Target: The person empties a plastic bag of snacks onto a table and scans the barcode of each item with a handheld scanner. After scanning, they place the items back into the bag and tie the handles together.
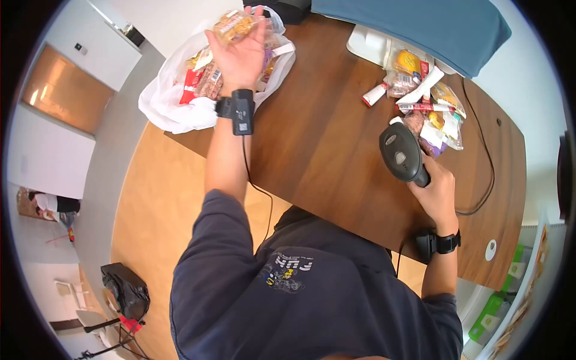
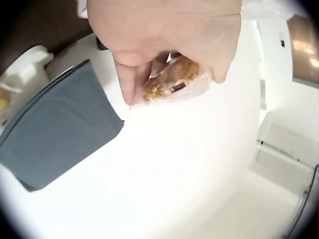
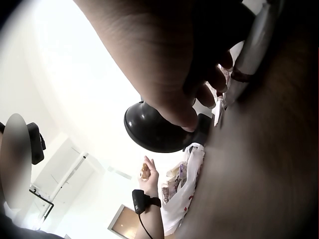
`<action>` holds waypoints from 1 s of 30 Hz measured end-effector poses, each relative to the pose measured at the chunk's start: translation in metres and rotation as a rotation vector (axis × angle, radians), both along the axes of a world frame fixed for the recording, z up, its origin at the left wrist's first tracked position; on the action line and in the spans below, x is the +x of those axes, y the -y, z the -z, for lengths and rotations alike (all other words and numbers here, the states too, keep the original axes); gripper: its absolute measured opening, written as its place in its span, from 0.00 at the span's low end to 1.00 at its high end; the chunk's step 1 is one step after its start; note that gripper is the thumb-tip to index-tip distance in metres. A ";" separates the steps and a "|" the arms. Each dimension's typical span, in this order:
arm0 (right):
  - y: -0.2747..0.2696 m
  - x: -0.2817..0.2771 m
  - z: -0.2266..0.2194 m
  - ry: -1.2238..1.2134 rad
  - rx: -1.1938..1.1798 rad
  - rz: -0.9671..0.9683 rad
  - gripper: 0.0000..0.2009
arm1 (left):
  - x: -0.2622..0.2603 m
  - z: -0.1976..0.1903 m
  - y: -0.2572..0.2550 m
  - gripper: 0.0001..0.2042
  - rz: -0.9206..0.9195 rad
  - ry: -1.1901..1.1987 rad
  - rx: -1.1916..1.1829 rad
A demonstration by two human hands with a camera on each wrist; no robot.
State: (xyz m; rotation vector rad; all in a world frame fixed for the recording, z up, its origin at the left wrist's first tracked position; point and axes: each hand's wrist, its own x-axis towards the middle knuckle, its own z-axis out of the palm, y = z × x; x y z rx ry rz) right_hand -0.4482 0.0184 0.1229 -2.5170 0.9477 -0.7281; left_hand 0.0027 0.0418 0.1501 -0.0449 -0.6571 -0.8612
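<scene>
My left hand (image 1: 242, 62) is raised over a white plastic bag (image 1: 171, 114), palm showing in the head view. It holds a small clear packet of golden-brown snack (image 1: 235, 26) between thumb and fingers. In the left wrist view the packet (image 2: 174, 82) shows a small dark label, and the hand hides part of it. My right hand (image 1: 440, 191) grips the handle of a black barcode scanner (image 1: 401, 153) over the table's right part. The scanner's rounded head (image 3: 157, 129) stands out past the thumb in the right wrist view. Several snack packets (image 1: 208, 81) fill the bag.
A pile of snack packets and stick-shaped wrappers (image 1: 429, 111) lies on the wooden table (image 1: 324, 120) beyond the scanner. Behind it stands a white tray (image 1: 363, 48) under a blue-grey cloth-like cover (image 1: 414, 27). A black cable (image 1: 493, 162) runs along the table's right side.
</scene>
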 end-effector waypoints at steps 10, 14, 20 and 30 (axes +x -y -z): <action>0.000 0.000 0.002 -0.021 -0.019 -0.006 0.23 | 0.105 -0.004 -0.025 0.46 -0.416 -0.368 0.208; 0.001 0.000 0.003 -0.035 -0.013 -0.012 0.24 | 0.086 0.003 -0.030 0.53 -0.331 -0.526 0.213; -0.001 0.001 0.002 -0.033 -0.009 -0.020 0.24 | 0.024 -0.006 -0.024 0.39 -0.425 -0.207 0.367; 0.003 -0.004 0.002 0.064 -0.022 0.074 0.20 | -0.141 0.054 0.043 0.20 -0.039 0.566 0.892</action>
